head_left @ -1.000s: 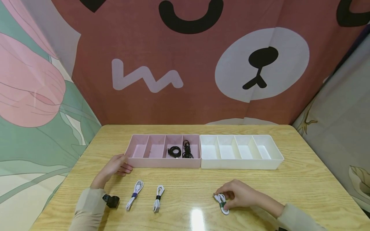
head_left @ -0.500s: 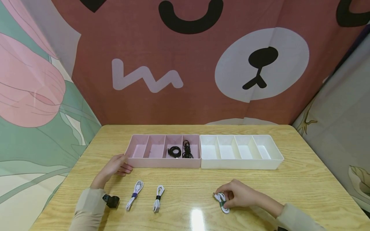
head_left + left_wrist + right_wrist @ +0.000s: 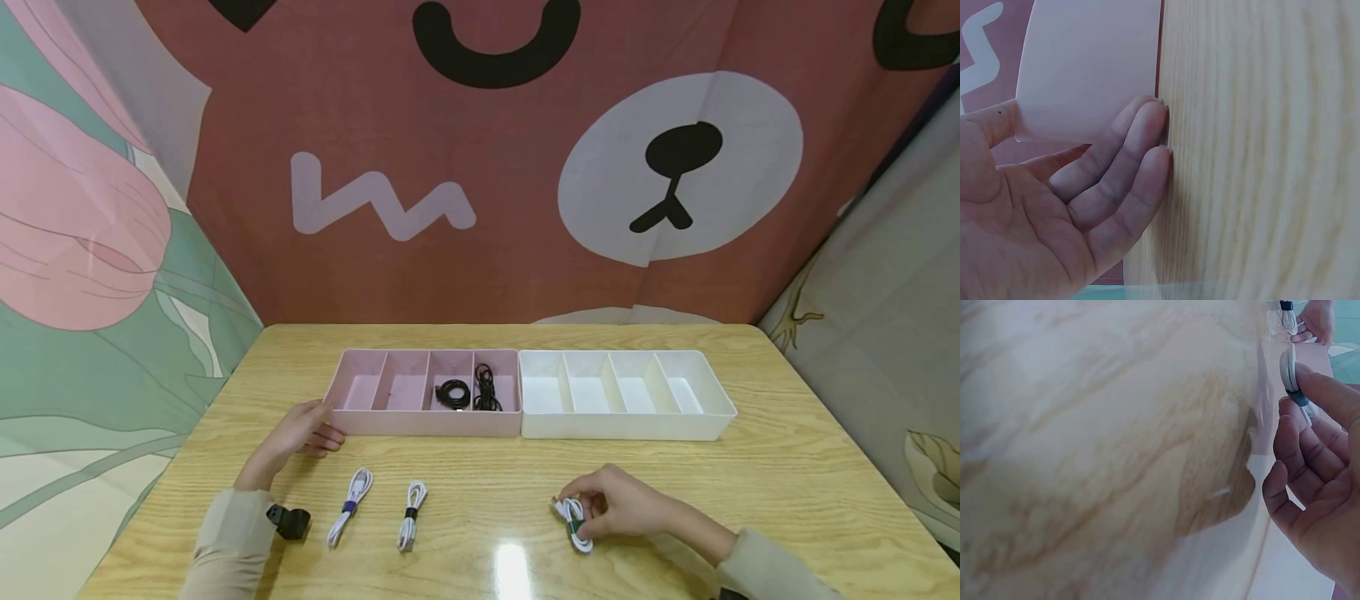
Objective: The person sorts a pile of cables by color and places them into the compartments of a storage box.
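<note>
In the head view, my right hand [image 3: 622, 502] pinches a coiled white charging cable [image 3: 575, 523] with a dark green tie, over the table's right half. The right wrist view shows this cable [image 3: 1289, 370] between thumb and index finger, the other fingers loosely curled. My left hand [image 3: 296, 435] holds the front left corner of a pink divided box [image 3: 427, 423]. Up close, the thumb tip goes behind the box's edge [image 3: 1085, 69] while other fingers lie along its front by the tabletop. Two more white cables lie between the hands, one with a purple tie [image 3: 349, 506], one with a black tie [image 3: 409, 515].
Two black coiled cables, a round coil [image 3: 453, 394] and a longer bundle [image 3: 486, 388], sit in the pink box's two right compartments. A white divided box [image 3: 628, 427] adjoins it on the right. A printed cloth [image 3: 510, 275] hangs behind the wooden table [image 3: 480, 475].
The cable in my right hand has shifted very slightly up and left, its lower loop drawing in toward the thumb. My left hand has stayed at the pink box's corner.
</note>
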`<control>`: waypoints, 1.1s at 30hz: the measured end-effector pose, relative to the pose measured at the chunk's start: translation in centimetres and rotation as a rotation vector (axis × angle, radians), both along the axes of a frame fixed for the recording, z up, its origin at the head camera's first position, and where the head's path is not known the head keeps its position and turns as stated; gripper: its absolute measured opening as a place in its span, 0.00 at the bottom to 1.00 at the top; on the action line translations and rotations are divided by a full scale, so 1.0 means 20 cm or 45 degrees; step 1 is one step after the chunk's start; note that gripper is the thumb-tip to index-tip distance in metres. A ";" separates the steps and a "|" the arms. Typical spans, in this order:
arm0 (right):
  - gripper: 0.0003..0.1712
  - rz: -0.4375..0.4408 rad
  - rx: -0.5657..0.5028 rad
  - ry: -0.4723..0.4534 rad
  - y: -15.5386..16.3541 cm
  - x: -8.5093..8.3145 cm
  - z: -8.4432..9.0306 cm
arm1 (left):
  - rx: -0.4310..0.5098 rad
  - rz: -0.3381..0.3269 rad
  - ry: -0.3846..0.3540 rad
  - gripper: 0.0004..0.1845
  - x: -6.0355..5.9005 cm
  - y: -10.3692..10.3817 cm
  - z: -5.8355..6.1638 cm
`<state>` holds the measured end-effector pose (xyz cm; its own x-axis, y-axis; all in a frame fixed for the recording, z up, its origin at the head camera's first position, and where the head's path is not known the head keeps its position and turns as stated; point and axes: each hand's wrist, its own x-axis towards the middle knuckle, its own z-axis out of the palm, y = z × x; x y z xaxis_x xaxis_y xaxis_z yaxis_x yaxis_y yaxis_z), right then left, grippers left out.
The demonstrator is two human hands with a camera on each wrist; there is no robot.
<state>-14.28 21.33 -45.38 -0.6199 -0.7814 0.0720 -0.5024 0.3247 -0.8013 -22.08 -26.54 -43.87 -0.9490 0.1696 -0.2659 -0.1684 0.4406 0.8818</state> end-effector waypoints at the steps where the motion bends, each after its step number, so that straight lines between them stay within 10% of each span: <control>1: 0.20 -0.001 -0.003 -0.009 0.00 0.00 0.00 | 0.001 0.001 0.000 0.30 0.00 0.00 0.00; 33: 0.22 -0.044 -0.037 0.097 -0.01 -0.03 0.10 | -0.007 0.016 -0.001 0.33 0.00 0.00 0.00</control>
